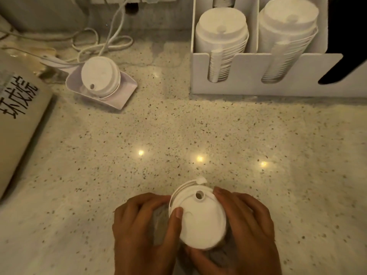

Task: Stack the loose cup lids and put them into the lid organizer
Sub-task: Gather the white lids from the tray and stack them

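A short stack of white cup lids (200, 219) stands on the speckled counter (178, 135) near the front edge, drinking hole facing away from me. My left hand (143, 229) grips its left side with the thumb resting on the top lid. My right hand (244, 229) wraps its right side and front. More white lids (100, 76) sit in a pale scoop (119, 96) at the back left. The white lid organizer (278, 74) stands at the back right, with a tall lid stack (221, 36) in one slot and another lid stack (288, 30) beside it.
A beige container with black characters (17, 108) lies along the left edge. White cables (103, 40) coil at the back by the wall. A dark object (345, 36) overhangs the organizer's right end. Light spots reflect on the counter's middle.
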A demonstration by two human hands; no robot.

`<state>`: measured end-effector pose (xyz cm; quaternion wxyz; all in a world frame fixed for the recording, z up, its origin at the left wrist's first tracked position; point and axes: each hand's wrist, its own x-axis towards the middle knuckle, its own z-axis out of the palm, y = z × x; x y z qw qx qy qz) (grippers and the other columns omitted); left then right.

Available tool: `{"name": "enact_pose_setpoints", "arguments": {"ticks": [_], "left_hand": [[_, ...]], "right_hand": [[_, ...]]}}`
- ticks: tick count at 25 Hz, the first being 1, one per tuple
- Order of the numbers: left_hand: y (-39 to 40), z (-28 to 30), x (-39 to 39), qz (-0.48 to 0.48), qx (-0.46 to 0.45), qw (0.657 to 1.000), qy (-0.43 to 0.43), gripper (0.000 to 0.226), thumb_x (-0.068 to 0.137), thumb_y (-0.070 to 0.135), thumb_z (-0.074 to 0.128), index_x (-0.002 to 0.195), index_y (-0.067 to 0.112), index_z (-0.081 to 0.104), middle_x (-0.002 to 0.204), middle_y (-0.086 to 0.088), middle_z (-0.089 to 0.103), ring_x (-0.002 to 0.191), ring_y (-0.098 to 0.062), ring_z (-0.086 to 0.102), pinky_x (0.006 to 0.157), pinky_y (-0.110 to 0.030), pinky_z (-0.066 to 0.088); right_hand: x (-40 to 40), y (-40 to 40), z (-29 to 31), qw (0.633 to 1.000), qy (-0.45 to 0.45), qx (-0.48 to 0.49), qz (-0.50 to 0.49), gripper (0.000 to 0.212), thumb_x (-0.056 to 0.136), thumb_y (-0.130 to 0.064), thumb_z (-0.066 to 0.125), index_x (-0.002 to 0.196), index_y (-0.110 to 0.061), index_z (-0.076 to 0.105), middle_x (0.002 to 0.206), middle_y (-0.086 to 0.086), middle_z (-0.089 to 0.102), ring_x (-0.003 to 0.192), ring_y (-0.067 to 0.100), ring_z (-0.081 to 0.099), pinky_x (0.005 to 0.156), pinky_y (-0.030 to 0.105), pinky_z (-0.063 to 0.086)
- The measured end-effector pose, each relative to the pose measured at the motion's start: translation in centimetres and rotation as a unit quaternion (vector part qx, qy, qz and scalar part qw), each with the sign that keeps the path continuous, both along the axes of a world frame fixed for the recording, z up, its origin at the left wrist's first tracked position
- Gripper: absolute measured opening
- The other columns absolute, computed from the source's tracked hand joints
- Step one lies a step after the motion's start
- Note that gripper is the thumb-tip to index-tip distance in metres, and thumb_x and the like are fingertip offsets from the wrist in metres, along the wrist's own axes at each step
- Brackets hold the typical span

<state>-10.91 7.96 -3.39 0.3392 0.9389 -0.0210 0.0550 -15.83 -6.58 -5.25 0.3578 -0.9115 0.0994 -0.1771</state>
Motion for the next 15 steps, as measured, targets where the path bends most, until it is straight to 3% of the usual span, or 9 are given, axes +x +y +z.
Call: {"name": "enact_pose_setpoints", "arguments": {"ticks": [2,5,8,12,15], "left_hand": [[-0.1,-0.7,-0.2,0.005,0.005,1.0,-0.03,0.035,0.076,0.062,0.055,0.092,0.035,0.069,0.097,0.01,0.06,0.095,-0.018,0.048,0.077,-0.038,0.045],[-0.3,-1.2,-0.3,0.002,-0.003,0.998,-0.056,0.041,0.078,0.058,0.055,0.088,0.024,0.075,0.099,0.004,0.062,0.098,-0.023,0.051,0.092,-0.016,0.035],[-0.6,-1.2,-0.5,0.003,-0.015,0.998,-0.055,0.033,0.073,0.046,0.059,0.085,0.02,0.076,0.103,-0.002,0.064,0.104,-0.025,0.049,0.096,-0.004,0.025],[-0.5,-1.6,-0.6,0.006,-0.027,0.998,-0.056,0.03,0.07,0.047,0.06,0.086,0.025,0.072,0.108,-0.003,0.065,0.11,-0.022,0.046,0.098,-0.006,0.024],[-0.6,-1.9,-0.6,0.007,0.0,0.998,-0.065,0.044,0.073,0.047,0.057,0.111,0.027,0.066,0.123,-0.002,0.061,0.119,-0.025,0.046,0.102,-0.024,0.03]], "right_hand": [[0.1,-0.2,-0.3,1.0,0.013,-0.013,0.004,0.071,0.078,-0.076,0.045,0.126,-0.027,0.059,0.133,-0.029,0.048,0.119,0.004,0.042,0.102,0.014,0.025],[0.8,-0.4,-0.8,0.999,0.02,-0.023,0.01,0.073,0.079,-0.083,0.032,0.125,-0.03,0.055,0.143,-0.044,0.026,0.116,0.003,0.04,0.1,0.014,0.026],[1.0,-0.5,-0.8,0.999,0.015,-0.035,0.005,0.073,0.083,-0.082,0.026,0.125,-0.027,0.05,0.139,-0.035,0.037,0.113,0.009,0.044,0.1,0.015,0.024],[0.5,-0.2,-1.0,0.996,0.032,-0.087,0.013,0.08,0.065,-0.077,0.055,0.128,-0.028,0.057,0.132,-0.019,0.054,0.121,0.011,0.044,0.085,0.024,0.027],[0.4,0.0,-0.4,0.994,0.068,-0.091,0.01,0.091,0.051,-0.076,0.063,0.129,-0.03,0.058,0.137,-0.014,0.055,0.124,0.016,0.044,0.084,0.031,0.031]]}}
